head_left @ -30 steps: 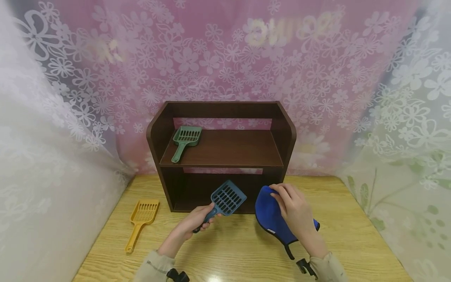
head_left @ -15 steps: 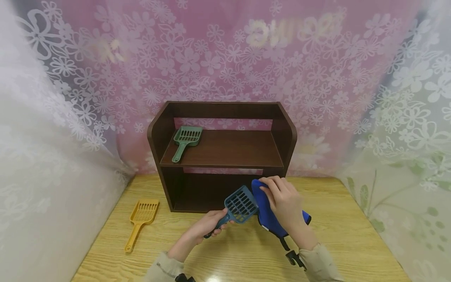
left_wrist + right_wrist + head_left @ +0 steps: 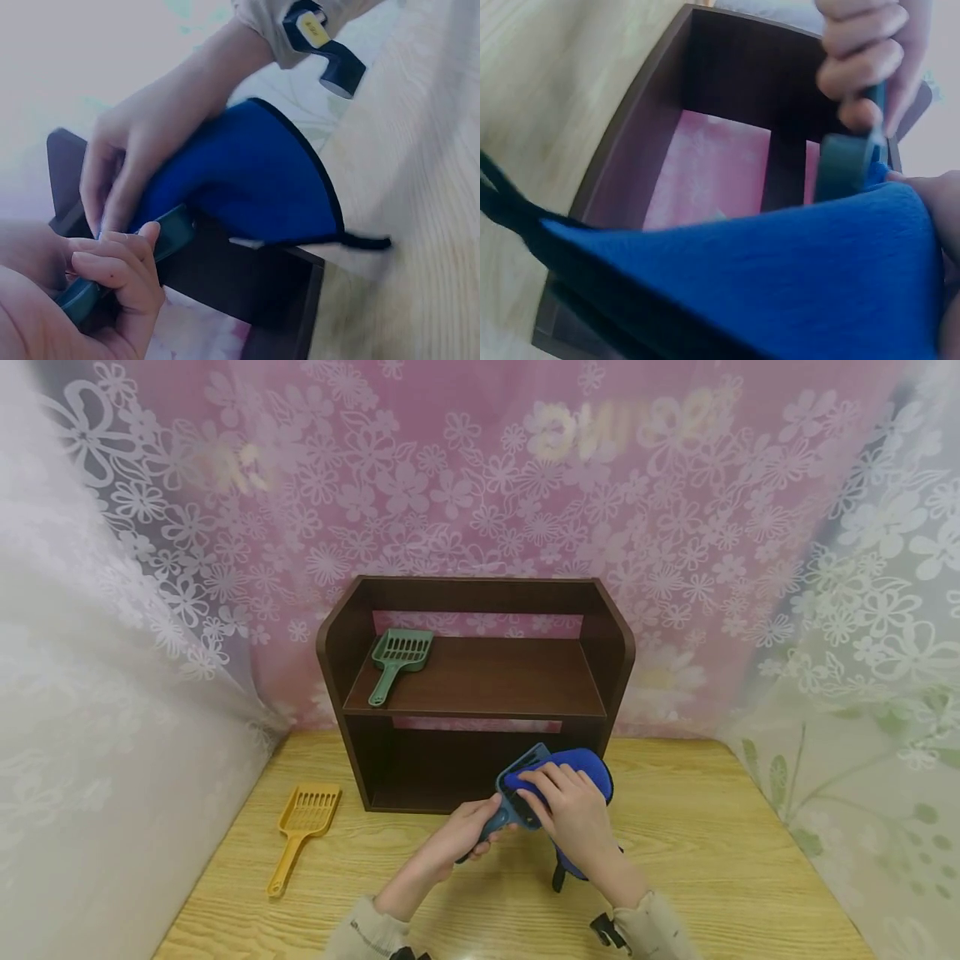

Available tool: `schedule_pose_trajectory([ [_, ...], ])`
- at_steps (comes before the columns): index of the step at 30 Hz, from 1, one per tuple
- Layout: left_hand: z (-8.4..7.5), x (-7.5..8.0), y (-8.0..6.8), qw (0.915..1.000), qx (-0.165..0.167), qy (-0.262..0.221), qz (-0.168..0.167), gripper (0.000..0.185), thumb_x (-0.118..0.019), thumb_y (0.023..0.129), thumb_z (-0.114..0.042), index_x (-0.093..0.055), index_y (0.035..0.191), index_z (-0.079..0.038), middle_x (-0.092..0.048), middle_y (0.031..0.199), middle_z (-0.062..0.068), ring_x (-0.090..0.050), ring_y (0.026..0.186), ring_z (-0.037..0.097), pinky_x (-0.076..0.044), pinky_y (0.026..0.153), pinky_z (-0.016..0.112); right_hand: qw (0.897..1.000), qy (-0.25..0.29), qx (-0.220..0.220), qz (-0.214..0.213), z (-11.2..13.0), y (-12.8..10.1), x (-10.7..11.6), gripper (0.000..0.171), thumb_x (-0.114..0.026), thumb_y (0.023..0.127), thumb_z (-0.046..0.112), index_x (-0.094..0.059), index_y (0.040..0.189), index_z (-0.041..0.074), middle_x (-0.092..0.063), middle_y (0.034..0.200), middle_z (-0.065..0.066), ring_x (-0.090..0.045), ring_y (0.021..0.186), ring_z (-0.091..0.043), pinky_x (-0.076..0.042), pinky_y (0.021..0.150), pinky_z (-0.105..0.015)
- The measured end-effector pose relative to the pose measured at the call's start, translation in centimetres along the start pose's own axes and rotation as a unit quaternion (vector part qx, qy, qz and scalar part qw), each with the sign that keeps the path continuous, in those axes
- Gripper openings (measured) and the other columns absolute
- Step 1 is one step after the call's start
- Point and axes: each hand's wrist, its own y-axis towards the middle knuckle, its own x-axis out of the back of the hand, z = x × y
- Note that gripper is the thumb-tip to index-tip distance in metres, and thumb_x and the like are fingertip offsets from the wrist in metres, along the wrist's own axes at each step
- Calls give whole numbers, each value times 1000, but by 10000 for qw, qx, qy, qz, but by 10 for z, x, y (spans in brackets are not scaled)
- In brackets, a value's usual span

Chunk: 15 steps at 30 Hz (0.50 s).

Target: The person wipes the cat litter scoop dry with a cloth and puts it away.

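Observation:
In the head view my left hand [image 3: 472,828] grips the handle of a dark blue litter scoop [image 3: 517,812], its slotted head tilted up in front of the shelf. My right hand [image 3: 576,817] pinches a bright blue cloth [image 3: 591,767] with black edging and presses it onto the slotted head, covering part of it. A black strap dangles from the cloth's lower end. From the left wrist, the fingers curl round the scoop handle, and the cloth [image 3: 255,180] drapes beyond it. The right wrist view shows the cloth [image 3: 817,262] folded against the scoop [image 3: 840,169].
Behind the hands stands a dark brown two-tier shelf [image 3: 510,672] on a wooden table [image 3: 712,827]. A green litter scoop [image 3: 402,649] lies at the left of its upper board. A yellow litter scoop [image 3: 307,817] lies on the table at left. Flowered curtains surround the table.
My left hand has carried the blue scoop rightward, and my right hand has brought the cloth leftward. The two now meet, with the cloth over the scoop's head. The green and yellow scoops stay put.

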Motion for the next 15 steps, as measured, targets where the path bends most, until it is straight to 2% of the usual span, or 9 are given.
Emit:
schedule_pose_trajectory([
  [6,-6,-6,2,10000,-14,40,-51,53,-35,111,-42,-64,115,1,-48,71,-3,-35,51,4,-32,49,18,9997,82,144,-158,7,-3,-7,18,-71,96,28,-75,104,13,-68,94,0,-63,78,-18,-46,60,-32],
  [10,-7,-10,2,10000,64,-8,-35,50,-34,111,-42,-64,114,-2,-46,72,-2,-34,51,5,-31,49,18,9991,-71,110,-407,9,-4,-10,22,-64,101,33,-75,100,14,-67,91,0,-61,75,-19,-44,59,-32],
  [15,-7,-15,3,9999,35,-104,4,50,-35,111,-42,-64,122,-3,-47,72,-2,-33,51,4,-30,49,17,9961,-688,-171,-532,3,-2,-6,16,-76,92,28,-73,96,13,-67,88,-3,-60,72,-23,-45,58,-35],
])
